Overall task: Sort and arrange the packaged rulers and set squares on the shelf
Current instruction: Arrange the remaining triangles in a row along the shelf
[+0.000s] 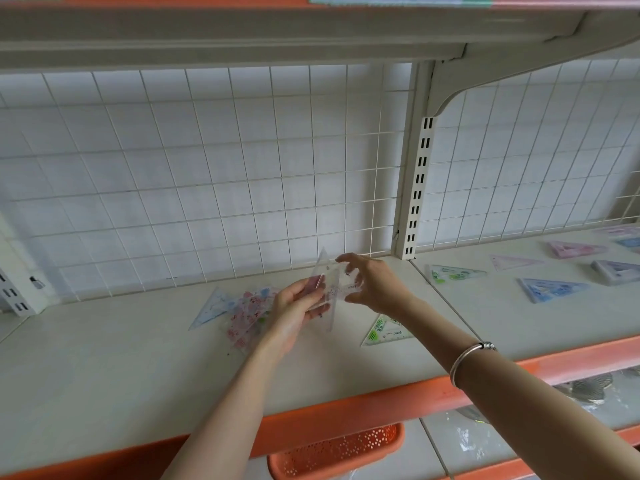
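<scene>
My left hand grips a clear packaged set square held upright above the shelf. My right hand is at the packet's right side, fingers curved around its edge. A small pile of packets lies under my left hand: a blue set square and a pink-patterned packet. A green set square lies flat just right of my hands. On the right shelf section lie more packets: green, pink, blue, pink and purple.
A white wire grid backs the shelf, with a slotted upright post between sections. An upper shelf hangs overhead. The shelf's orange front edge runs below; an orange basket sits beneath it.
</scene>
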Demonstrator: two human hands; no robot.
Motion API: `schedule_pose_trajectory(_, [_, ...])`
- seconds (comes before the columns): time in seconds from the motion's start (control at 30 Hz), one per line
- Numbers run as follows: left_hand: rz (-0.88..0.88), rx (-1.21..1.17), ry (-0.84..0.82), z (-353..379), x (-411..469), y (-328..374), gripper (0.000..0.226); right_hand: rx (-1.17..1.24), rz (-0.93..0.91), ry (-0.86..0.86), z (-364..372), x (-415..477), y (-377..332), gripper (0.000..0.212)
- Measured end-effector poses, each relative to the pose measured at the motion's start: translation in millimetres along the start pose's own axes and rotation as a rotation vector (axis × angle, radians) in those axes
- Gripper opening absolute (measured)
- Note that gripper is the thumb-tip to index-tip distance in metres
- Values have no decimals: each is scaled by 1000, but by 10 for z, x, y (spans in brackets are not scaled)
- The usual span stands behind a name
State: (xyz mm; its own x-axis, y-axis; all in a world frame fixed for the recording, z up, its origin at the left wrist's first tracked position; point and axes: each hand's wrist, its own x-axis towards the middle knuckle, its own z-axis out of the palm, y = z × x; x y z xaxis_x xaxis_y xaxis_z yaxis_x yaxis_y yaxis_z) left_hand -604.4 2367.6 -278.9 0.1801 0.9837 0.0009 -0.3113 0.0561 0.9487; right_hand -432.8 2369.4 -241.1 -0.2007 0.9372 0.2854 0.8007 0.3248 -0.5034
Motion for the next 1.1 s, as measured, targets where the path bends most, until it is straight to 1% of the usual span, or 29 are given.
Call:
schedule_pose_trajectory(0.1, [22, -5, 67, -27, 25, -10, 29, 41, 29, 10, -5, -8, 41, 69])
schedule_pose_trajectory(0.27, [44, 18, 158, -63, 62, -25, 35, 84, 22, 24, -1, -33, 38, 71])
schedule_pose_trajectory(0.37, [76, 35, 183, -53, 61, -14, 27, 154, 28, 22, 4, -42, 50, 67])
schedule_pose_trajectory(0.5, [88, 96, 154, -40, 38, -13, 10, 244, 60, 7, 21, -62, 59, 67])
schedule_pose_trajectory(0.6, [95, 89, 178, -51, 55, -18, 9, 314, 68, 5, 38, -73, 53, 67])
schedule_pose_trajectory(0.8, [124, 88, 246, -50, 75, -33, 18, 379, 72, -2, 78, -57, 17, 67])
schedule_pose_trajectory(0.9, [149, 39, 292, -40, 77, -21, 21, 395, 77, -14, 101, -52, -15, 66])
schedule_pose_trajectory(1.1, [151, -44, 270, -42, 95, -23, 5, 444, 73, -42, 166, -50, -79, 61])
